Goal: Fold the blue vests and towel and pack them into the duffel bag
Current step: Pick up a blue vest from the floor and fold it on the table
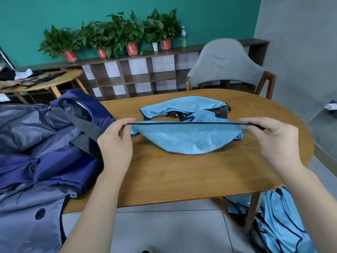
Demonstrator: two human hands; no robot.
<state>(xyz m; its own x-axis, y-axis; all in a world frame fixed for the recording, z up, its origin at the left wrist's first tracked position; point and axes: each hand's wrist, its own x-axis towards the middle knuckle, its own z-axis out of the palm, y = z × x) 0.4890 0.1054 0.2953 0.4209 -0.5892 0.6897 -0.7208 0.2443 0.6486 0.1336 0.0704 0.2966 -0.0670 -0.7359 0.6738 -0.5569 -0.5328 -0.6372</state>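
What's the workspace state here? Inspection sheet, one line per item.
Surface: wooden table, oval, grain visible.
Job's things: blue vest stretched by its dark-trimmed edge above the table; second vest crumpled behind it; duffel bag at table's left, open; more blue vests piled low at right, beside the table. Towel not identified.
Clutter: nothing seen.
Grippers: left hand and right hand each pinch an end of the vest's edge.
Cables: nothing seen.
Surroundings: grey chair, shelf with potted plants, teal wall.
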